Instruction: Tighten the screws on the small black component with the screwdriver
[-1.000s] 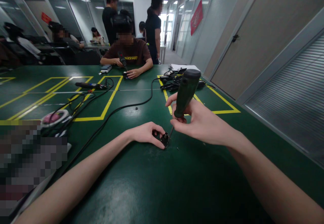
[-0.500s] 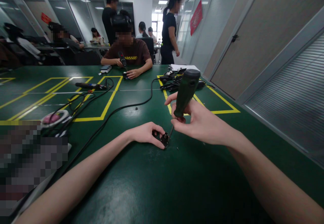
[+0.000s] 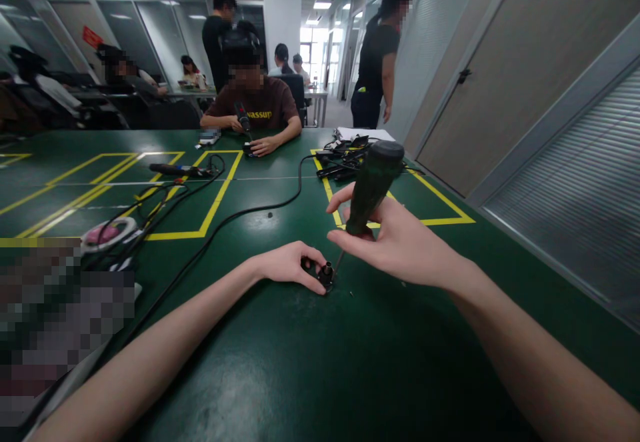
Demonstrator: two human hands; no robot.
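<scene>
Right at the middle of the green table [image 3: 310, 362], the left hand [image 3: 287, 263] is pinching a small black part [image 3: 325, 274] flat against the surface, thumb and fingers closed around it. Can't really make out what the part is, it's tiny and half covered by the fingertips. Just to the right of that part, the right hand [image 3: 395, 242] is wrapped around a dark green screwdriver [image 3: 370, 189], fingers clamped low on the handle. The handle leans up and off to the right, and the thin shaft runs down to the part, tip touching it or sitting right on top.

Past the part, a black cable [image 3: 240, 214] snakes across the table toward the far side. Further back and left of the part there's yellow tape marking [image 3: 215, 205] on the table, with another tool [image 3: 175, 169] lying on it. Back and right of the part is a pile of black gear [image 3: 345, 159]. Way across the table from the part, a seated person in a brown shirt [image 3: 257, 105] has both hands on the table with a tool of their own, and a person in black [image 3: 375, 69] is standing behind to the right.
</scene>
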